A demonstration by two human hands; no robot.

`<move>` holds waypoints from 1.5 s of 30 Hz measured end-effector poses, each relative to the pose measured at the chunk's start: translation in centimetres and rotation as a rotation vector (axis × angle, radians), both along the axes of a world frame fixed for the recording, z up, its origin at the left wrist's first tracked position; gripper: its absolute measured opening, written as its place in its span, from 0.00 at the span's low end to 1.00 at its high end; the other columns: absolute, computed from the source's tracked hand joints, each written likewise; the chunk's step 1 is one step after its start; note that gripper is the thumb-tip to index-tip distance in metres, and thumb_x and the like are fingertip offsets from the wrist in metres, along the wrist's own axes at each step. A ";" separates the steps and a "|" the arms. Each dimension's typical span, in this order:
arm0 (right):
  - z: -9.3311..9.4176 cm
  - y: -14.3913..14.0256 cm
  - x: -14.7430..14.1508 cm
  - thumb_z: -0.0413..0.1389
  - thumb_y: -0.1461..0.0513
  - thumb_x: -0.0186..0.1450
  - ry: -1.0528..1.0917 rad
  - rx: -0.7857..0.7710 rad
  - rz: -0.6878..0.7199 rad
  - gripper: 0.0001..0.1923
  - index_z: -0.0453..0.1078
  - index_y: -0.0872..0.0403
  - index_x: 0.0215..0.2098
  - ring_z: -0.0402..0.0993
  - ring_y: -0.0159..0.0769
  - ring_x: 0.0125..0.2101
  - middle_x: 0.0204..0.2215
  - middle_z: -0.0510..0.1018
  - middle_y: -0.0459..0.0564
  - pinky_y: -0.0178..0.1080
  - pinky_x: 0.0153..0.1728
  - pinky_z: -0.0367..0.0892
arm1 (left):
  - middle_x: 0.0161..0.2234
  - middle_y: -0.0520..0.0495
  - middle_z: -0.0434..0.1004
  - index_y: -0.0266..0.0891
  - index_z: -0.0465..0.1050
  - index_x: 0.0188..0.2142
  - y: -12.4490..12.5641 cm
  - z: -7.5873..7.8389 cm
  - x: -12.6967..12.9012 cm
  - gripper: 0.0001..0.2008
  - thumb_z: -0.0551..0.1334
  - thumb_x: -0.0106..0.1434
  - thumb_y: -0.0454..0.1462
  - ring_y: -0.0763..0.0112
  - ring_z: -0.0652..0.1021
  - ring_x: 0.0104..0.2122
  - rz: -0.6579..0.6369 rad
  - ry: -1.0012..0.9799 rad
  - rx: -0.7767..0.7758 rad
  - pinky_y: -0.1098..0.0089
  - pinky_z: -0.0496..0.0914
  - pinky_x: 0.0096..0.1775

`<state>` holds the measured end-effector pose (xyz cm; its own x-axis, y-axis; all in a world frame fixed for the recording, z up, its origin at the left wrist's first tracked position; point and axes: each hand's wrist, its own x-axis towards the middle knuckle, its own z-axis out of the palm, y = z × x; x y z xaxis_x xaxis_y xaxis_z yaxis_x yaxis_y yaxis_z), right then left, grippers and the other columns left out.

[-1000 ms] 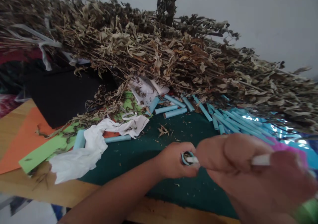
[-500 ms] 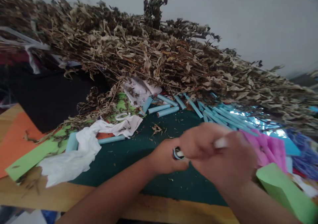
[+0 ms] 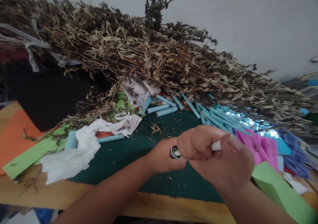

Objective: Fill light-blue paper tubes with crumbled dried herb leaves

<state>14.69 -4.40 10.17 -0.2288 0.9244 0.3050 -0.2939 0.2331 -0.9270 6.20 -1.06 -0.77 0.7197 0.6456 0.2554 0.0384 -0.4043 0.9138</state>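
My left hand [image 3: 162, 157] is closed around a light blue paper tube [image 3: 173, 152], whose open end faces up toward me. My right hand [image 3: 218, 157] grips a white stick [image 3: 215, 146], and the stick's tip sits in the mouth of the tube. Both hands hover over a dark green cloth [image 3: 124, 154] on the wooden table [image 3: 159, 209]. Several more blue paper tubes [image 3: 164, 111] lie on the cloth just beyond my hands.
A big heap of dried leafy stems [image 3: 154, 58] fills the back. Crumpled white paper [image 3: 81, 147], orange sheet [image 3: 12, 138] and green sheet [image 3: 27, 156] lie left. Pink folded paper [image 3: 258, 144], shiny blue foil [image 3: 248, 119] and a green sheet [image 3: 278, 187] lie right.
My right hand has drawn back from close to the camera and closed in on the tube with the stick. The view has shifted slightly right, showing more of the papers on the right.
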 end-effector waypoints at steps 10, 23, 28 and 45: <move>-0.4 0.1 0.5 0.45 0.49 0.58 0.015 0.025 0.024 0.23 0.48 0.55 0.14 0.48 0.26 0.14 0.12 0.49 0.41 0.34 0.16 0.45 | 0.34 0.48 0.70 0.34 0.65 0.36 0.4 0.1 -0.9 0.10 0.56 0.54 0.37 0.68 0.70 0.36 -0.115 -0.146 -0.189 0.68 0.66 0.37; -1.1 1.0 0.5 0.43 0.51 0.60 0.044 0.125 0.194 0.22 0.51 0.55 0.13 0.49 0.25 0.14 0.11 0.52 0.41 0.32 0.15 0.46 | 0.36 0.43 0.72 0.34 0.66 0.35 0.9 1.6 -2.4 0.12 0.56 0.52 0.38 0.66 0.72 0.38 -0.100 0.084 0.284 0.68 0.66 0.40; -1.3 1.1 0.5 0.42 0.53 0.60 0.120 0.129 0.210 0.21 0.51 0.55 0.14 0.48 0.25 0.13 0.11 0.51 0.41 0.32 0.15 0.47 | 0.41 0.44 0.69 0.38 0.67 0.36 1.9 2.2 -3.5 0.15 0.57 0.52 0.44 0.66 0.69 0.43 0.000 0.098 0.673 0.68 0.65 0.43; 0.8 0.8 2.7 0.46 0.50 0.57 0.199 -0.010 0.104 0.24 0.47 0.55 0.12 0.48 0.25 0.12 0.10 0.49 0.41 0.32 0.14 0.47 | 0.35 0.45 0.68 0.36 0.67 0.24 1.8 3.2 -3.3 0.09 0.57 0.54 0.40 0.71 0.69 0.35 -0.004 0.074 0.829 0.69 0.65 0.38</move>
